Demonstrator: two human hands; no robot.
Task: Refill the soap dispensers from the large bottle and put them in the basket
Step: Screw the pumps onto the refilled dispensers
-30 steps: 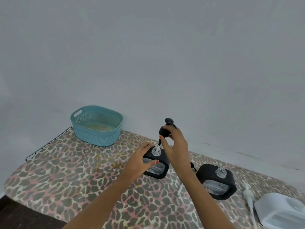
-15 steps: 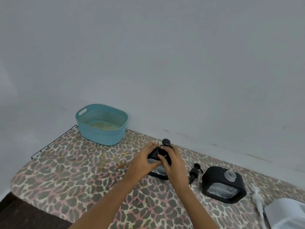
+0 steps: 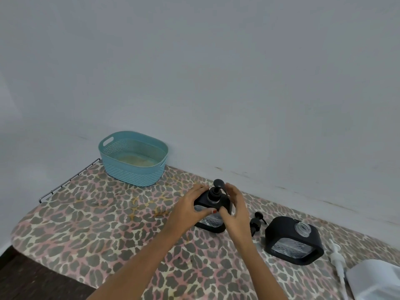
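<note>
A black soap dispenser (image 3: pixel 211 221) with a clear window stands mid-table, its black pump head (image 3: pixel 215 190) seated on the neck. My left hand (image 3: pixel 190 207) grips its left side. My right hand (image 3: pixel 234 210) holds its right side, fingers partly apart beside the pump. A second black dispenser (image 3: pixel 292 241) stands to the right with its clear neck uncovered; its loose black pump (image 3: pixel 256 224) lies between the two. The large white bottle (image 3: pixel 374 280) lies at the bottom right corner, cut off. The teal basket (image 3: pixel 133 169) stands at the back left by the wall.
A white pump (image 3: pixel 337 258) with its tube lies beside the white bottle. The table has a leopard-print cover (image 3: pixel 97 224); its left edge carries a metal rail (image 3: pixel 69 179). The grey wall runs close behind.
My right hand lowered the black pump into the dispenser's neck, then moved off the pump down to the dispenser's right side. The view shifted slightly left.
</note>
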